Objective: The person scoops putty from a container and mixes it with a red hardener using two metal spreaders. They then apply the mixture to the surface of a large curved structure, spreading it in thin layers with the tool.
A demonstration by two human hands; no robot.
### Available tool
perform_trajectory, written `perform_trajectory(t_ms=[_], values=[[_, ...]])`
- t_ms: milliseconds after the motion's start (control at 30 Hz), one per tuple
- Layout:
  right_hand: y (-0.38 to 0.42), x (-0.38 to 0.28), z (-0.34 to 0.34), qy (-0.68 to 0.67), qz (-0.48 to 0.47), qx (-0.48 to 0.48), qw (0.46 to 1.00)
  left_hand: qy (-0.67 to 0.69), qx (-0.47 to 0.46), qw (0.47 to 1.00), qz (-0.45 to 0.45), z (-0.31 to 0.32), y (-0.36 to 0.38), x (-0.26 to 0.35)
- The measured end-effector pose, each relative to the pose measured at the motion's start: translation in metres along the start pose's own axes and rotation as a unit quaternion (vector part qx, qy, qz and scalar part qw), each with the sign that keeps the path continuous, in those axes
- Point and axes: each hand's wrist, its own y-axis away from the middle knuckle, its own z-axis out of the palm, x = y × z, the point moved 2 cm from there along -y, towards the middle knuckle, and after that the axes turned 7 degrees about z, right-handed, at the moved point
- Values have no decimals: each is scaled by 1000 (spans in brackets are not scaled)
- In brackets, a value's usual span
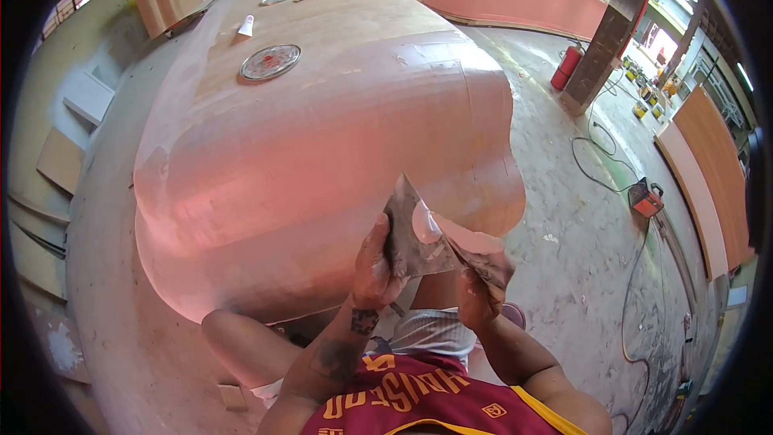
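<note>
Here, left hand (374,267) — grip clamped on smudged grey flat plate (409,248); right hand (478,300) — grip clamped on pink-coated, grey-brown sheet (493,261). Both pieces meet near the large, curved, pink-smeared wooden form (322,145).

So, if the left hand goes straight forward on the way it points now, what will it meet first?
Most likely the curved side of the large pink-coated form, beyond the grey sheet that the left hand holds. The gap between them is unclear from this view.
</note>
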Motion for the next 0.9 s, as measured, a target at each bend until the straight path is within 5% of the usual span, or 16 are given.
perform_trajectory(t_ms=[200,300,500,567,633,700,733,900], values=[[-7,12,-3,92,-107,-88,986,-79,13,997,7,3,5,5],[-12,14,-9,112,-121,-111,980,-95,-33,995,5,8,8,11],[-21,34,-34,197,-78,-185,960,-176,34,983,43,31,6,5],[-34,51,-48,252,-59,-214,942,-345,43,929,127,-44,10,9],[-66,70,-72,334,-49,-247,908,-332,41,934,127,-39,2,15],[-128,102,-100,372,-103,-157,909,-137,36,989,33,-6,12,21],[-169,112,-112,402,-155,-107,896,-151,50,986,56,-1,12,22],[-334,164,-131,504,-33,-112,856,-160,143,971,110,-18,10,28]])
